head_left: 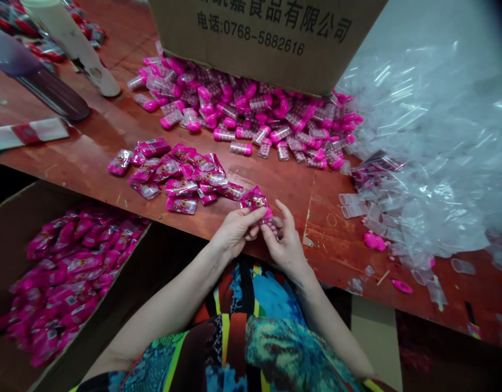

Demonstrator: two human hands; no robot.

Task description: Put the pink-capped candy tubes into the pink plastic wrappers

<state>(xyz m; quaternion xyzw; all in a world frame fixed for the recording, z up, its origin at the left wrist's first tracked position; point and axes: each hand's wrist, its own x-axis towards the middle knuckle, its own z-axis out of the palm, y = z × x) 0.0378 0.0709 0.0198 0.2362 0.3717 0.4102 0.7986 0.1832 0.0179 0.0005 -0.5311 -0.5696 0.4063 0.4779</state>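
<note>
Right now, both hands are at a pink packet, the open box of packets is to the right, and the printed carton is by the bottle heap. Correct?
Wrong side: the head view shows the open box of packets to the left. The left hand and right hand are at a pink packet, and the printed carton is by the bottle heap.

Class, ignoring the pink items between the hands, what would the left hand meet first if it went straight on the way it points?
Most likely the right hand, close ahead of the left hand; depth is uncertain.
</note>
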